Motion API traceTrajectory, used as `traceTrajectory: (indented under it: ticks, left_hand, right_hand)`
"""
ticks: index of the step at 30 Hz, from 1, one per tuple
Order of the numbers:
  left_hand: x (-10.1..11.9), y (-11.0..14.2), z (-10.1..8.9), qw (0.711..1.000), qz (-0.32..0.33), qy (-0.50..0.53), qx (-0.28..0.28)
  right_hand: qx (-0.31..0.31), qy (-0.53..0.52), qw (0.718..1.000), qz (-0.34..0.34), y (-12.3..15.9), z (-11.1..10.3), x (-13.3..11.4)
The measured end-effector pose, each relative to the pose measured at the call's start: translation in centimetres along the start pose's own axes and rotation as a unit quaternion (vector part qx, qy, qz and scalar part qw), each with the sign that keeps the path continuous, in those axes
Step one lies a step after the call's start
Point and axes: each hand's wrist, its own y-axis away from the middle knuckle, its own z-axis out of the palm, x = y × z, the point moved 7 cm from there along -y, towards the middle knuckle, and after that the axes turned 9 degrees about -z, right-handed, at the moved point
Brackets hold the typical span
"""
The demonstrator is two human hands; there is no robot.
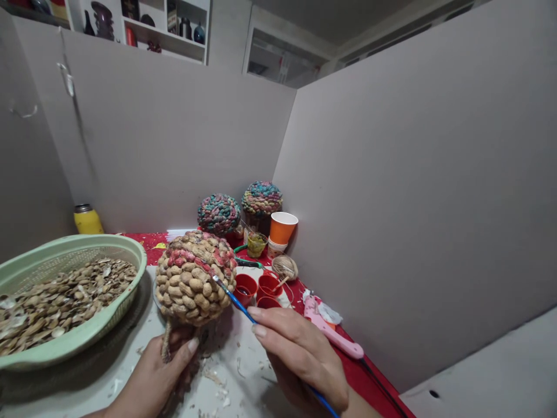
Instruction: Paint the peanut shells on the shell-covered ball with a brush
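A ball covered in peanut shells stands in front of me, mostly bare tan with red paint over its upper rows. My left hand is closed around its base below, beside a twine-like strand; the gripped part is largely hidden. In my right hand is a blue paintbrush, its tip touching or very close to the ball's right side. Just behind the brush are several red cups, one with dark liquid and another with a wooden stick.
To the left sits a green basket of peanut shells. Two painted peanut-shell balls stand at the back. Orange and white cups, a twine roll and a pink glue gun line the right wall. A yellow bottle stands back left.
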Motion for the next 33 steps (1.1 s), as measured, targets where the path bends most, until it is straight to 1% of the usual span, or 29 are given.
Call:
traceTrajectory:
  ticks: [2, 7, 13, 17, 19, 21, 25, 29, 33]
  left_hand:
    - [0.4, 0.1, 0.1, 1.0, -0.003, -0.004, 0.001]
    - [2.2, 0.7, 0.0, 0.999, 0.037, -0.024, 0.025]
    - [1.9, 0.8, 0.0, 0.998, 0.04, -0.04, 0.034]
    - [1.6, 0.6, -0.6, 0.997, 0.04, -0.045, 0.043]
    - [1.6, 0.5, -1.0, 0.996, 0.054, -0.039, 0.053]
    - [1.5, 0.4, -1.2, 0.996, 0.059, -0.036, 0.058]
    - [1.5, 0.3, -1.2, 0.996, 0.058, -0.039, 0.051]
    - [1.7, 0.3, -1.0, 0.997, 0.052, -0.019, 0.059]
    - [1.7, 0.4, -0.8, 0.998, 0.035, -0.009, 0.056]
  right_hand:
    - [0.007, -0.006, 1.0, -0.004, 0.1, 0.1, -0.1]
    - [-0.015, -0.01, 1.0, -0.022, -0.4, 0.6, -0.2]
    - [-0.032, 0.013, 0.999, -0.037, -1.0, 0.6, -0.3]
    - [-0.036, 0.02, 0.999, -0.014, -0.7, 0.2, -0.2]
    - [-0.027, 0.021, 0.999, 0.0, -0.4, -0.1, -0.1]
    - [-0.012, 0.015, 1.0, 0.0, 0.0, -0.3, 0.0]
    - [0.02, 0.014, 1.0, -0.003, 0.7, -0.4, 0.0]
    - [0.058, 0.029, 0.998, 0.017, 0.8, -1.0, -0.2]
    - [0.058, 0.055, 0.996, 0.029, 0.4, -1.5, 0.0]
